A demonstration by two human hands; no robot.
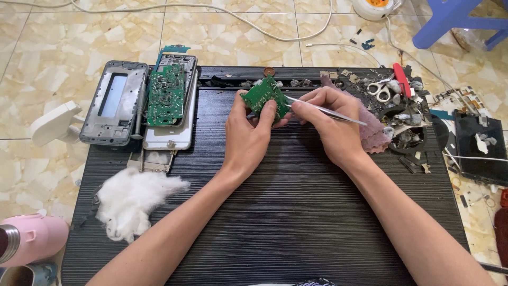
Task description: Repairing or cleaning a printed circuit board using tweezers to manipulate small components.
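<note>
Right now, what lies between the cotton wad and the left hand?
Head view: only bare black ridged mat lies between the cotton wad and the left hand.

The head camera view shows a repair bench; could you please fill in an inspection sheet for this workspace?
Surface: black ribbed table standing on a tiled floor.
Job's things: small green circuit board in the left hand; metal tweezers in the right hand, tips at the board.
Clutter: cotton wad, phone frame, opened phone, scissors, purple cloth.
Grippers: both hands closed on their items.
Cables: white cable across the floor.
Surroundings: blue stool, pink flask.
</note>
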